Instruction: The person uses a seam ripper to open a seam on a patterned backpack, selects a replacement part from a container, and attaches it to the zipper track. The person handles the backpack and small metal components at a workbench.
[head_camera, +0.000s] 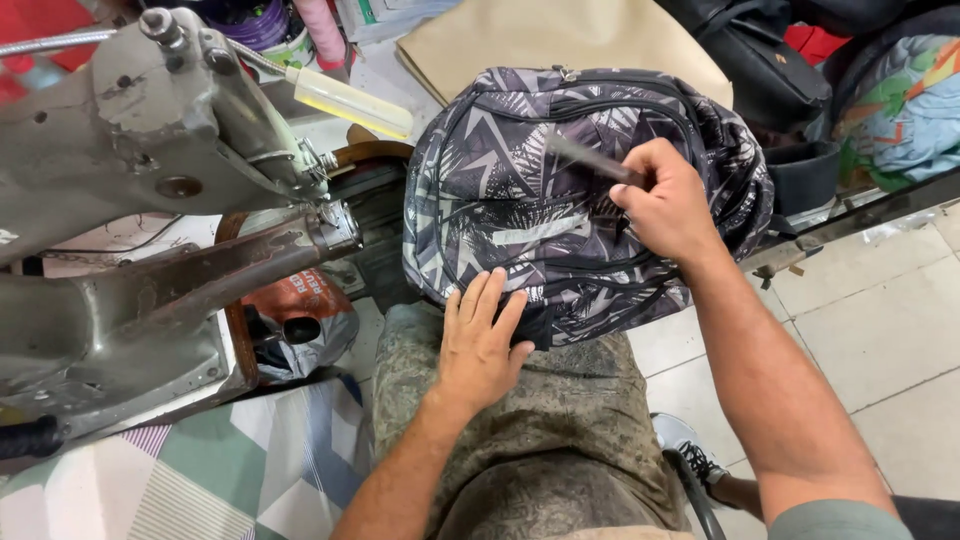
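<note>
A grey, black and white patterned backpack (520, 190) rests on my lap, its front pockets facing up. My left hand (480, 335) lies flat with fingers spread on the backpack's lower edge, pressing it against my thigh. My right hand (668, 205) is closed around a thin dark tool (590, 160), blurred by motion, whose tip points left over the middle of the bag's front near a zipper line.
A large grey metal sewing machine (150, 210) stands at the left with its arm reaching toward the bag. A tan sheet (560, 40) lies behind the backpack. More bags (880, 100) sit at the back right. Tiled floor (880, 330) is at the right.
</note>
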